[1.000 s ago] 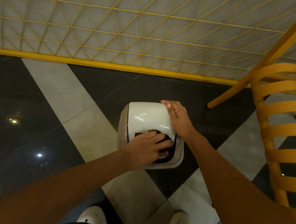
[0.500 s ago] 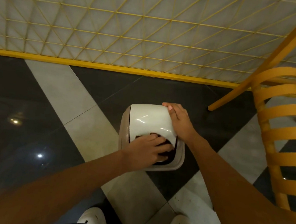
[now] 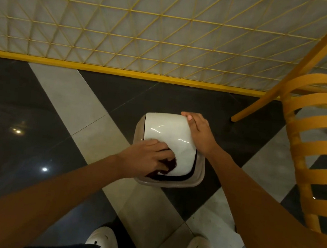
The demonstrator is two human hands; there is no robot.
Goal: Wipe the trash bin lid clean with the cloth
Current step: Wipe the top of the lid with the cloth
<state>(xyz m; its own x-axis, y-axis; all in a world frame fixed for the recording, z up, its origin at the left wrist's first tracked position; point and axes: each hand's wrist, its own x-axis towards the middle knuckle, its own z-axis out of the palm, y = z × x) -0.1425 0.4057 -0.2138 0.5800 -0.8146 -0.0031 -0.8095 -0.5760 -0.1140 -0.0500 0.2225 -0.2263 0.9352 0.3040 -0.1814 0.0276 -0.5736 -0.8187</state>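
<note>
1. Trash bin (image 3: 198,179) stands on the floor (image 3: 64,101), centre of view, with its white lid (image 3: 168,131) on top.
2. Left hand (image 3: 148,158) clutches the dark cloth (image 3: 171,164) against the lid's near-left part.
3. Right hand (image 3: 199,133) grips the lid's far-right edge.

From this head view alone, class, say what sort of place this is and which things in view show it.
Probably a cafe or similar public seating area, not certain: polished black-and-grey tiled floor, orange-yellow slatted wooden chair, yellow wire-lattice partition, and a small beige swing-lid trash bin.
</note>
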